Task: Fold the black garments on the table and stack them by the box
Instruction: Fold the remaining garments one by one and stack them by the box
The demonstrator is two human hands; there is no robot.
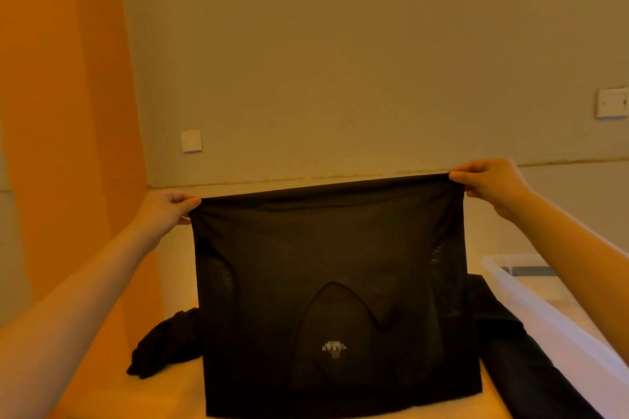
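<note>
While the left hand (pixel 170 206) and right hand (pixel 483 180) each pinch a top corner of the black shirt (pixel 333 299), it hangs over the table (pixel 177 395) beside the clear box (pixel 544 313). Thin, stretchy fabric could slip or land crooked on the other garments (pixel 163 343).

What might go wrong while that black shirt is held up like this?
Each hand, left hand and right hand, only pinches a top corner of the shirt, so one corner might slip and undo the fold. Its lower edge hangs over the crumpled garment on the table and could drag it. The shirt also hides the table behind it.
</note>
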